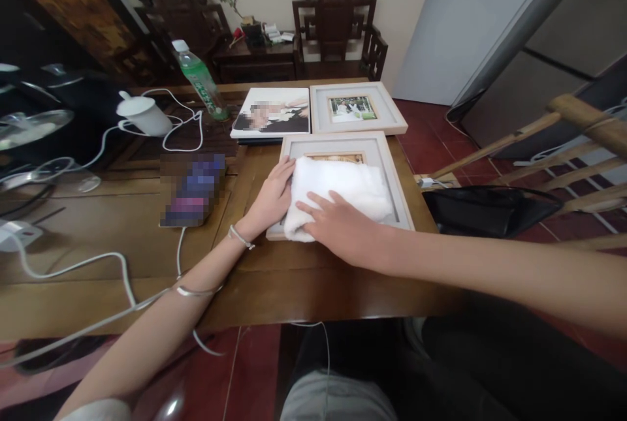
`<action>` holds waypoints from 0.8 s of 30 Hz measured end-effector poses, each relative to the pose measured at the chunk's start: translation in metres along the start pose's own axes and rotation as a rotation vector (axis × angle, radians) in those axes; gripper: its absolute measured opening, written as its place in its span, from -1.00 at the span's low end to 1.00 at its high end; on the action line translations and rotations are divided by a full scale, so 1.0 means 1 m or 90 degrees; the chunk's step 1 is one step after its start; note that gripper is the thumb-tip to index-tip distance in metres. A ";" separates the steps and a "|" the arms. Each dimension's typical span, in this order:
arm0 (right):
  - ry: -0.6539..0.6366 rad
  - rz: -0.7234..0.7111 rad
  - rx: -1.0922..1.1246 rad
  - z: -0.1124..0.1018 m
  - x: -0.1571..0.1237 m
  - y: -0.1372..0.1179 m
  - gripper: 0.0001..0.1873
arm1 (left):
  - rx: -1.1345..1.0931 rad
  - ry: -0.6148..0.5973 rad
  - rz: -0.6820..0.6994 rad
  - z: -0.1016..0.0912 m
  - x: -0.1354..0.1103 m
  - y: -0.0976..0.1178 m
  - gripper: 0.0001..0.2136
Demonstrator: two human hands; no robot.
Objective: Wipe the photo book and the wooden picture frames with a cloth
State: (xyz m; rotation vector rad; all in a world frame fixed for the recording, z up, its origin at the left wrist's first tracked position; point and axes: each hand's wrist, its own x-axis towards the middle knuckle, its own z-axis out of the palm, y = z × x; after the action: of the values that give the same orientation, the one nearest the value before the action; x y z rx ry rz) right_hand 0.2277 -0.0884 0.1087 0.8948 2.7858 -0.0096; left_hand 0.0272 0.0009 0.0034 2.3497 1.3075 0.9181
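Observation:
A folded white towel (pixel 337 179) lies over a pale wooden picture frame (pixel 399 199), hiding most of the small picture inside. My right hand (pixel 337 225) rests palm down on the towel's near left part, its fingers spread over the cloth. At the frame's left side, my left hand (pixel 274 196) touches the edge with fingers stretched out; its fingertips reach the towel's left border. Behind the frame lies a second pale frame (pixel 392 114) holding a small outdoor photo. To its left is a stack topped by a photo panel (pixel 245 122).
On the table's left lie a phone (pixel 193 192) and white cables (pixel 110 256). A white lidded cup (pixel 142 114), a green-labelled bottle (pixel 200 81) and a glass lid (pixel 34 127) stand farther back. A wooden chair (pixel 582 147) with a black bag (pixel 480 211) is at right.

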 end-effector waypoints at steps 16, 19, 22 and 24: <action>-0.046 0.038 0.024 -0.008 -0.073 0.027 -0.59 | 0.017 0.009 0.018 0.003 0.000 -0.009 -0.51; -0.012 -0.041 0.045 -0.003 -0.052 0.020 -0.59 | 0.031 0.017 0.021 0.003 0.000 -0.009 -0.52; 0.020 -0.104 0.071 -0.003 -0.023 0.014 -0.59 | 0.027 0.018 0.015 0.002 -0.001 -0.006 -0.54; 0.023 -0.130 0.085 -0.005 -0.006 0.013 -0.60 | 0.015 0.012 0.010 0.001 -0.002 -0.004 -0.57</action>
State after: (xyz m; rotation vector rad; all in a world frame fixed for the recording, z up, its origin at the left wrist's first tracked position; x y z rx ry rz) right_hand 0.2394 -0.0810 0.1157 0.6408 2.9270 -0.2163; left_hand 0.0242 0.0020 -0.0001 2.3784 1.3158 0.9366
